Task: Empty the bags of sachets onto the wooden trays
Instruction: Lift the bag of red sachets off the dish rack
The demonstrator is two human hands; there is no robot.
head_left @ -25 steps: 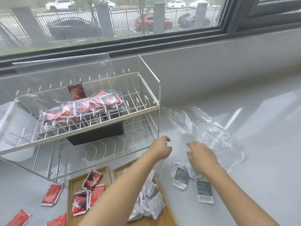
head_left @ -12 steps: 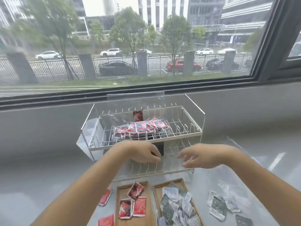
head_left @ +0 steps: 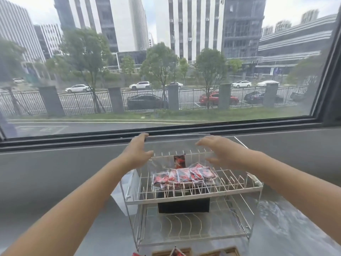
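A clear bag of red sachets [head_left: 182,175] lies on the upper shelf of a wire rack [head_left: 193,197]. One red sachet [head_left: 179,161] stands upright behind it. My left hand [head_left: 137,154] is raised over the rack's left rear, fingers spread, fingertips at the top edge of the rack's clear back panel [head_left: 177,137]. My right hand [head_left: 218,152] hovers over the right rear, fingers apart and holding nothing. Two wooden trays [head_left: 166,253] [head_left: 228,251] just show at the bottom edge, with a red sachet [head_left: 176,253] on the left one.
A black box [head_left: 183,205] sits under the upper shelf. An empty clear plastic bag [head_left: 276,215] lies on the grey counter to the right of the rack. The window sill and wall run right behind the rack.
The view has tilted up, so the trays and loose sachets have slid almost out of sight. Both hands rose from the rack's front to its upper rear, by the clear panel.
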